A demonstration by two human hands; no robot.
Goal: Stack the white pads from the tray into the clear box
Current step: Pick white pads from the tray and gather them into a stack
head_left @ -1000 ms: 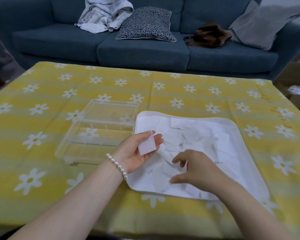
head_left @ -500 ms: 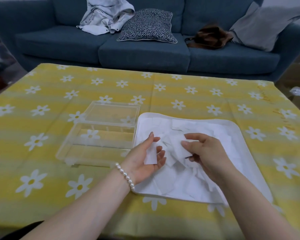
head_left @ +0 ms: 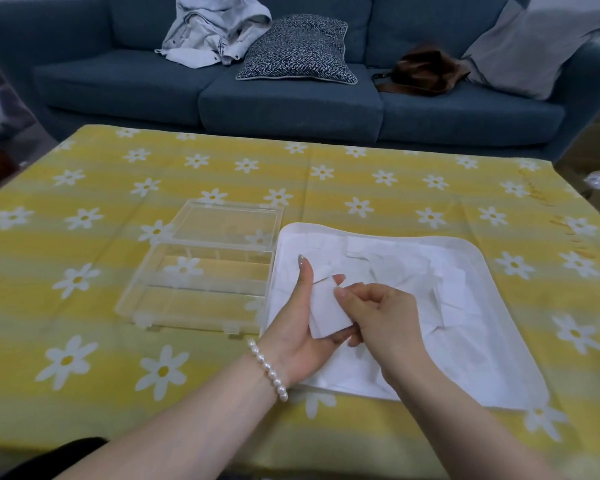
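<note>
A yellow-clothed table (head_left: 378,174) is carrying a white tray (head_left: 499,341) of loose pads (head_left: 413,268), with the clear box (head_left: 201,282) lying open just left of it, apparently with no pads inside. Over the tray's left part, the left hand (head_left: 297,327) is cradling a small stack (head_left: 326,311) between thumb and fingers, while the right hand (head_left: 381,315) is pinching a pad onto it. Gathering seems to be the step in hand; next, the stack likely needs squaring and carrying left into the box.
</note>
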